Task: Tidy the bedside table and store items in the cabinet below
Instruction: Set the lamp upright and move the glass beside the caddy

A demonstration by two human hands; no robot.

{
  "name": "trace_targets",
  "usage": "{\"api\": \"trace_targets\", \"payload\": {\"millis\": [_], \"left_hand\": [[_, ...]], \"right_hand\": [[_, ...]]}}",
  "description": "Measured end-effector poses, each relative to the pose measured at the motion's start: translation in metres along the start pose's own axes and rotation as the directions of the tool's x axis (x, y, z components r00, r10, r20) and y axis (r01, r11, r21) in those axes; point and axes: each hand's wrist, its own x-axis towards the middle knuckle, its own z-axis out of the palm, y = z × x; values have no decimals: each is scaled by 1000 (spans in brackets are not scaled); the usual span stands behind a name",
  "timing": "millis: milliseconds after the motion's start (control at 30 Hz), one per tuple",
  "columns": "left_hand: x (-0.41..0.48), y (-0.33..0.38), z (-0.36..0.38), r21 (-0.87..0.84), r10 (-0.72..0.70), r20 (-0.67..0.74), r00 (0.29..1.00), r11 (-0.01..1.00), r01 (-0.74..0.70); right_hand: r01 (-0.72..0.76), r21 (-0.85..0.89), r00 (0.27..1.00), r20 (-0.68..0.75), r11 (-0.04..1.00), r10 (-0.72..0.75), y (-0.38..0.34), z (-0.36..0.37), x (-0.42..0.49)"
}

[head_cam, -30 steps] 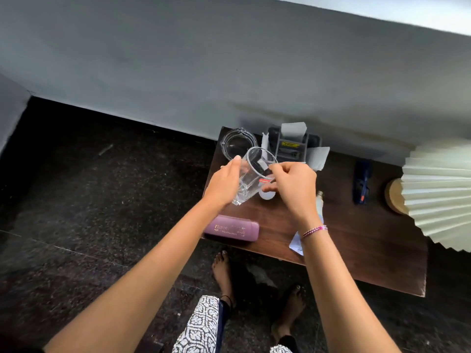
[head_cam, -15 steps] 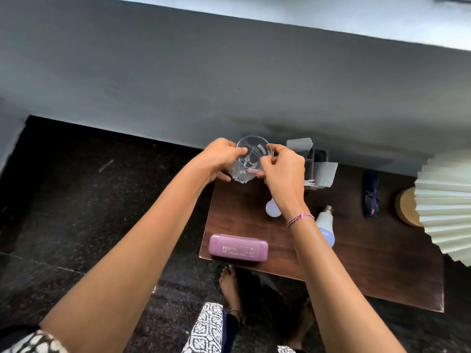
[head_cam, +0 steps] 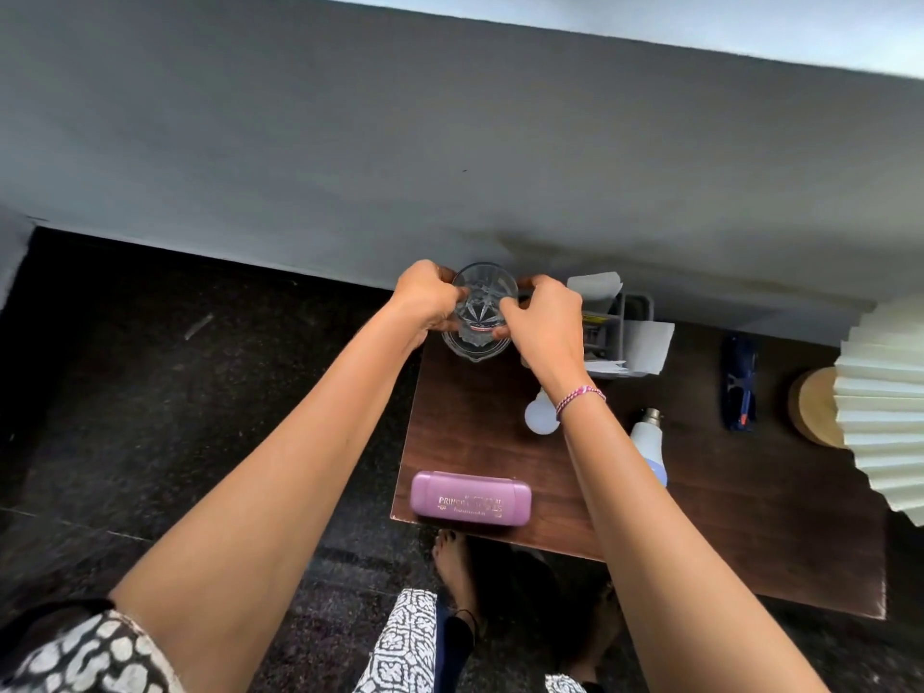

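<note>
A clear drinking glass (head_cam: 484,298) is upright at the back left corner of the dark wooden bedside table (head_cam: 465,442). My left hand (head_cam: 429,300) grips its left side and my right hand (head_cam: 542,317) pinches its right side. It sits in or just above a second clear glass (head_cam: 475,348), whose rim shows below it; I cannot tell whether they touch. A purple case (head_cam: 470,500) lies at the table's front left edge. Two white light bulbs (head_cam: 540,417) (head_cam: 650,442) lie mid-table, partly behind my right forearm.
A grey organiser (head_cam: 632,317) with papers stands right of the glasses against the wall. A dark blue object (head_cam: 739,387) lies further right, beside a lamp's wooden base (head_cam: 812,412) and pleated shade (head_cam: 885,407). My feet are on the dark floor (head_cam: 150,392) below.
Both hands carried the glass from a tilt over the table's middle back to the left rear corner. It now stands upright over the second glass.
</note>
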Motion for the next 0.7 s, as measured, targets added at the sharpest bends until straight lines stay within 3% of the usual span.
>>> {"api": "trace_targets", "payload": {"millis": [267,700], "left_hand": [[12,-1,1,48,-25,-4,1000,999,26],[12,-10,1,-12,-26,2,1000,1000,26]], "right_hand": [[-41,-4,997,69,999,42,3,2,8],[-86,102,990,117,991,74,7,3,2]]}}
